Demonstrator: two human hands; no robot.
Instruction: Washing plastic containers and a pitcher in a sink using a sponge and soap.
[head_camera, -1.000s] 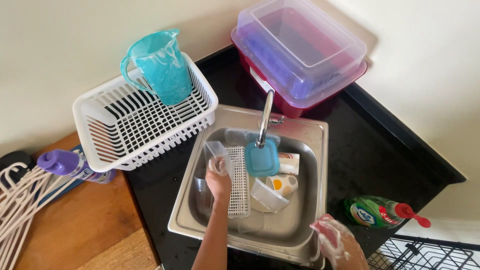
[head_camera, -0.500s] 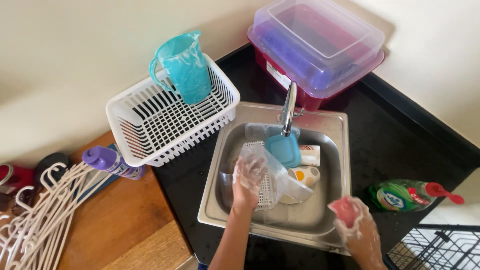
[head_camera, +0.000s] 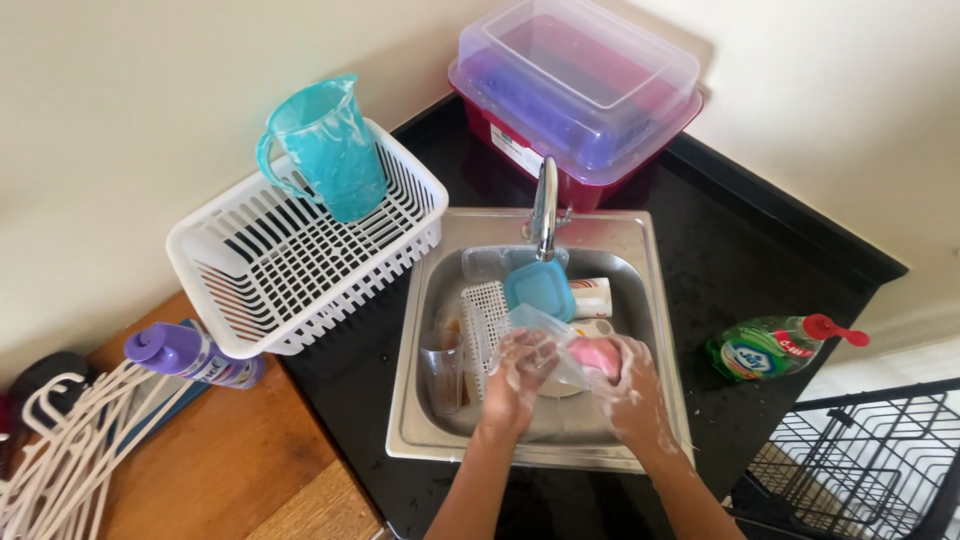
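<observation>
A brushed, dull-gleaming steel sink (head_camera: 640, 240), a glossy speckled black stone counter (head_camera: 740, 250), a matt white plastic slatted basket (head_camera: 300, 260) and a translucent teal plastic jug (head_camera: 325, 150) are seen.

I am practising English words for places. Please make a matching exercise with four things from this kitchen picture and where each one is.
Things:
1. turquoise jug
2. green dish soap bottle
3. pink sponge
4. purple bottle

Places:
A. lying on the wooden surface
B. in the right hand, over the sink
C. standing in the white dish rack
D. lying on the black counter, right of the sink

Pairs: 1-C, 2-D, 3-B, 4-A
</observation>
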